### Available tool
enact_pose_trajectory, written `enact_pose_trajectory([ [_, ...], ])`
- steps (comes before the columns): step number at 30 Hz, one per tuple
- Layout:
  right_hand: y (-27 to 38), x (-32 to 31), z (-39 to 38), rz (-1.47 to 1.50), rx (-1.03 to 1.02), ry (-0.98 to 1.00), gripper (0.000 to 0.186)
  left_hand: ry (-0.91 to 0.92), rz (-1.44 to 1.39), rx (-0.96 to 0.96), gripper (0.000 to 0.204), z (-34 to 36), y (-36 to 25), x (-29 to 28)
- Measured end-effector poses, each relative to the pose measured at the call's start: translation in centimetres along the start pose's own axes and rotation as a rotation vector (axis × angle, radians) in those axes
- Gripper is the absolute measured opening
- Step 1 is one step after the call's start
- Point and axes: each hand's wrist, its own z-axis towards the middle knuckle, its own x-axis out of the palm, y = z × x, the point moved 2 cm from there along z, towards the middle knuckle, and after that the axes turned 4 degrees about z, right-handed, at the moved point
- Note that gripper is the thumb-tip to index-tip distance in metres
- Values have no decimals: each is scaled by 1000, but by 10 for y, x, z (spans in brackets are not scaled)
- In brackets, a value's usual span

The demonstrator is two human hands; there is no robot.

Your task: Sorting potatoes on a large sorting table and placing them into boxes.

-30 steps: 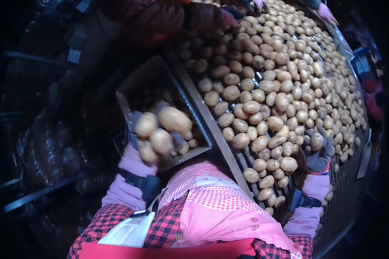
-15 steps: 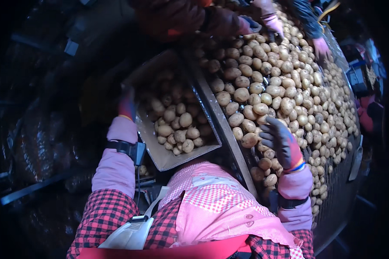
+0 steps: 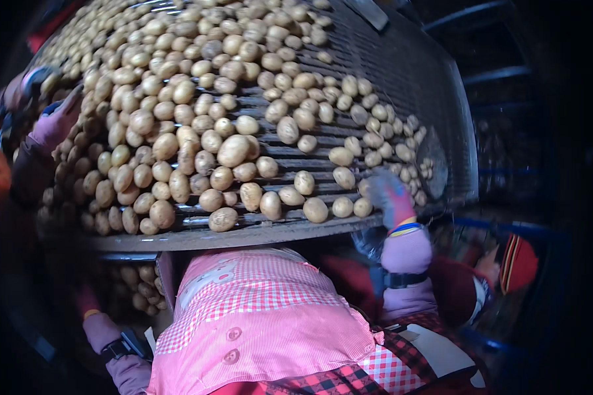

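Many pale brown potatoes [image 3: 233, 151] lie on a dark slatted table [image 3: 263, 122] in front of me. My right hand [image 3: 390, 196], in a grey and pink glove, is low over the table's near edge, beside a cluster of smaller potatoes [image 3: 375, 139]. Motion smears its fingers, so whether they grip a potato is unclear. Down at the lower left, my left hand [image 3: 87, 301] is dark and blurred, next to a cardboard box [image 3: 167, 280] holding potatoes. Its fingers cannot be made out.
At the left, another person's gloved hands [image 3: 58, 124] reach over the potatoes. The table's raised front rim [image 3: 270, 234] runs before my apron. A grey flat blade [image 3: 433, 164] lies at the right end of the table. Behind my right arm is a red item with yellow stripes [image 3: 517, 264].
My view has swung right, so the table now spans the front and the box sits lower left. My right hand has gone from the larger potatoes to the smaller ones by the near edge.
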Motion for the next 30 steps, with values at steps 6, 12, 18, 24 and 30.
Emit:
enact_pose_trajectory([
  [6, -36, 116, -24, -1207, -32, 313, 96, -418, -1309, 563, 41, -10, -189, -314],
  [12, -68, 125, -5, 113, -173, 347, 68, 1074, -1562, 838, 50, -115, -367, -371],
  [18, -23, 46, 14, -480, -440, -60, 60, 1908, -1777, 360, 65, -137, -433, -358],
  [24, -38, 65, 45, -935, 74, 98, 63, 1657, -1900, 355, 51, -120, -420, -363],
  [30, -28, 63, 75, -368, -360, 21, 54, 1580, -1958, 327, 53, -108, -377, -344],
])
